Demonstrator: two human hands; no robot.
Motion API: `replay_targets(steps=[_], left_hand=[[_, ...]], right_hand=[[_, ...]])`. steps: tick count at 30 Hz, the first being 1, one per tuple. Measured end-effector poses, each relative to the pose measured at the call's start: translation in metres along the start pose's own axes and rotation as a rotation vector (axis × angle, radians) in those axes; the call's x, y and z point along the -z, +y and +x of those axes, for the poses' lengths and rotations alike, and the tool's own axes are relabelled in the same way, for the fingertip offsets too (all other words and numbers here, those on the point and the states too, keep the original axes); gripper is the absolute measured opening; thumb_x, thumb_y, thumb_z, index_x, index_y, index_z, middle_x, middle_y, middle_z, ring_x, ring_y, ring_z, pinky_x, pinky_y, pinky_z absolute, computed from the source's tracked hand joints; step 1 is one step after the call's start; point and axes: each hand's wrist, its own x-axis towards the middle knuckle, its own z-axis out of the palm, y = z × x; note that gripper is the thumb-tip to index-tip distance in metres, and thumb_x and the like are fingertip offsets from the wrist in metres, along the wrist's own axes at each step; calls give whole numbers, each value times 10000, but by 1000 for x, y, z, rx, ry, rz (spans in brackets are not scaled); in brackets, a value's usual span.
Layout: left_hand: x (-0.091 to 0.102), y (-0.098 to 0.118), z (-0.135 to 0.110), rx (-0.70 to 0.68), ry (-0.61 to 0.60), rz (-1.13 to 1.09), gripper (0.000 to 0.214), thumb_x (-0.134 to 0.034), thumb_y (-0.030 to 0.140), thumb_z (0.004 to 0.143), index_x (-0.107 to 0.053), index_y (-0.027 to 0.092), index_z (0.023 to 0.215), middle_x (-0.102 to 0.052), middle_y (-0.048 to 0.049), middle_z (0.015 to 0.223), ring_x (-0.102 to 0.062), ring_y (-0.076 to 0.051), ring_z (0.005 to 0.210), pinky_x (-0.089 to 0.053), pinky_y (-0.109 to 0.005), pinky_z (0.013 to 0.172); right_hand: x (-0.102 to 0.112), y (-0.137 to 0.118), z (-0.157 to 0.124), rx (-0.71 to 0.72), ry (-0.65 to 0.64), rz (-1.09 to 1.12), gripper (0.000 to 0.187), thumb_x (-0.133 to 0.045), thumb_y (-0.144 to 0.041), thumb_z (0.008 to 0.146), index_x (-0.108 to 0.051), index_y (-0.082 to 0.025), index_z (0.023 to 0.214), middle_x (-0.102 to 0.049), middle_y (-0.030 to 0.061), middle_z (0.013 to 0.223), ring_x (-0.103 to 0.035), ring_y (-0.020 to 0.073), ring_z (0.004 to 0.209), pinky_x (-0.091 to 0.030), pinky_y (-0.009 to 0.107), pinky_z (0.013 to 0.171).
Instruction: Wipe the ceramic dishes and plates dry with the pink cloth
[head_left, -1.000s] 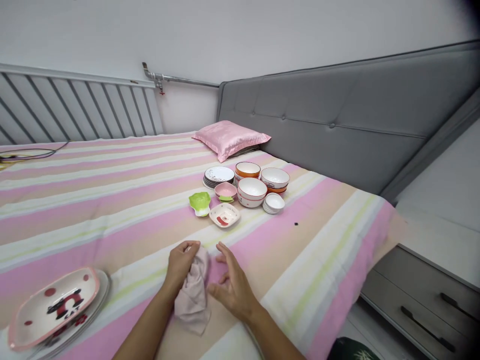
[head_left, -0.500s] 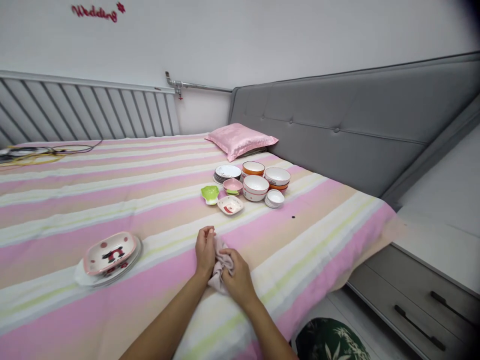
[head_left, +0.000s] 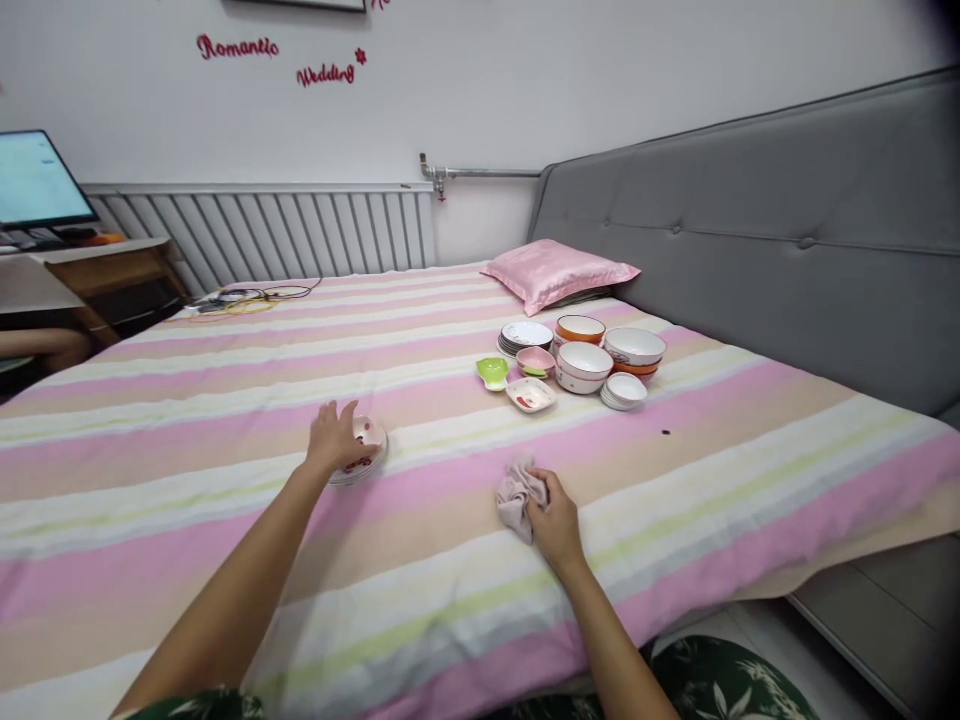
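Observation:
My left hand [head_left: 332,438] reaches over a pink-rimmed dish [head_left: 370,432] with a red and black picture, its fingers apart. The thumb overlaps the dish; whether it touches is unclear. Under that dish lie white plates [head_left: 358,474], partly hidden by the hand. Bunched in my right hand [head_left: 556,518] is a pale pinkish-grey cloth [head_left: 517,497], held just above or on the bed cover. Farther off stand a green leaf-shaped dish [head_left: 493,373], a square patterned dish [head_left: 531,395] and a small pink bowl [head_left: 535,361].
Behind those dishes are stacked plates [head_left: 526,334], white bowls [head_left: 583,366], orange bowls [head_left: 580,328] and small white dishes [head_left: 624,391]. A pink pillow [head_left: 559,272] rests by the grey headboard [head_left: 750,210]. Cables [head_left: 255,298] lie far left; at a desk [head_left: 112,252] a person's leg [head_left: 45,346] shows.
My left hand has left the cloth and moved left to the pink-rimmed dish. The cloth stays in my right hand. The view has swung left, bringing a monitor and desk in.

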Motion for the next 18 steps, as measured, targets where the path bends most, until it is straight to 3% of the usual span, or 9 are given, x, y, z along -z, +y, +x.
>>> replay_targets(steps=[2,5,8,13,16,18], left_hand=[[4,-16,9,-7,-84,73,596,-678,372,689,-478,156,1208,-423,-155,1317,-355,-354,1227,-283,-558,978],[1,-22,17,-73,-201,121,358,-510,325,848,-500,168,1170,-522,-95,1199,-537,-229,1026,-454,-463,842],[-4,-18,20,-100,-241,140,347,-519,321,844,-509,164,1153,-542,-91,1158,-560,-213,974,-483,-425,796],[2,-7,19,-5,-194,128,390,-526,336,836,-487,172,1187,-515,-99,1201,-536,-234,1024,-457,-458,835],[15,10,19,60,-124,62,720,-697,402,641,-430,167,1268,-468,-174,1241,-445,-375,1135,-394,-533,861],[25,30,19,83,-62,-19,784,-705,437,586,-430,189,1277,-454,-183,1256,-416,-411,1160,-383,-521,859]], right_hand=[[0,1,-1,-2,6,6,332,-479,-222,686,-560,-172,1004,-647,66,928,-585,213,790,-445,330,747],[0,2,-1,-7,15,20,344,-485,-220,679,-565,-173,1010,-649,66,927,-586,214,797,-444,333,755],[0,2,-1,-4,25,41,342,-490,-213,674,-572,-177,1004,-652,57,917,-587,208,789,-447,327,750],[-1,2,2,-2,41,98,328,-501,-189,664,-584,-183,981,-656,42,878,-592,209,779,-449,329,738],[-1,2,4,-10,64,148,321,-509,-176,659,-594,-185,969,-656,48,896,-593,218,810,-442,347,767],[-1,3,6,-15,73,195,331,-517,-171,657,-597,-181,978,-653,56,925,-591,223,846,-435,358,803]])
